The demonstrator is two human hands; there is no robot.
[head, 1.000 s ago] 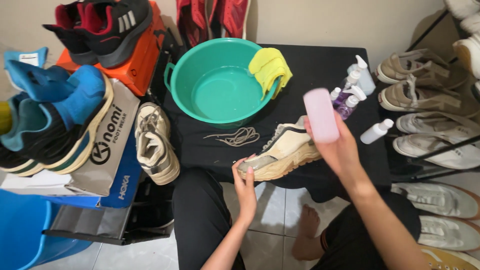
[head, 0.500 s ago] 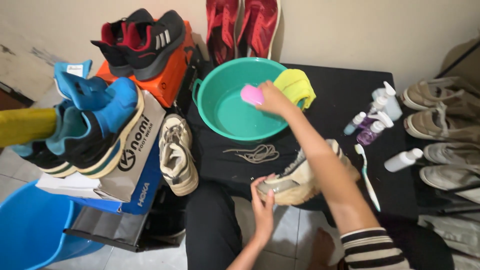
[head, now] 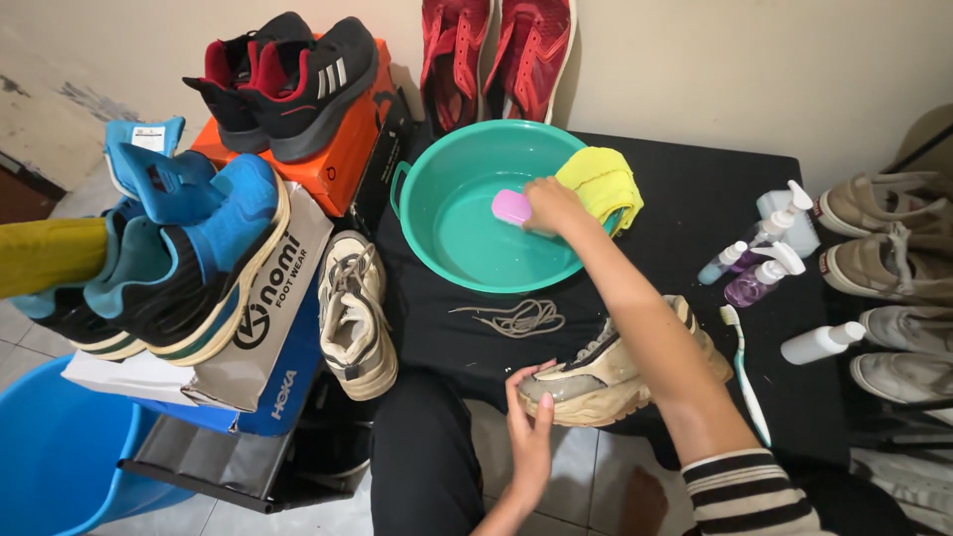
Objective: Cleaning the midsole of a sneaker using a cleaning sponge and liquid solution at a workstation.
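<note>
- The cream sneaker (head: 606,382) lies on its side at the lower centre of the frame, on the front edge of the black tabletop (head: 685,199); it is beige with a thick, dirty sole, a greyish toe and dark trim, and its laces are out.
- The left hand (head: 529,422) grasps the sneaker's toe end, thumb on top.
- The right hand (head: 551,203) is closed on a pink brush (head: 512,206), held inside the green basin (head: 437,179) at upper centre.
- The basin holds shallow, clear water; a folded yellow cloth (head: 602,184) hangs over its right rim.
- A loose tangle of shoelaces (head: 516,318) lies on the tabletop between basin and sneaker.
- Right of the sneaker lies a toothbrush (head: 745,372), with small spray bottles (head: 759,258) above it and a white bottle (head: 822,342) on its side.
- The right forearm covers the sneaker's middle and heel, so its opening is hard to make out.
- A second cream sneaker (head: 352,318) stands left of the tabletop, beside stacked shoe boxes (head: 268,298).
- The blue bucket (head: 60,457) at lower left is cut off by the frame; its contents cannot be seen.
</note>
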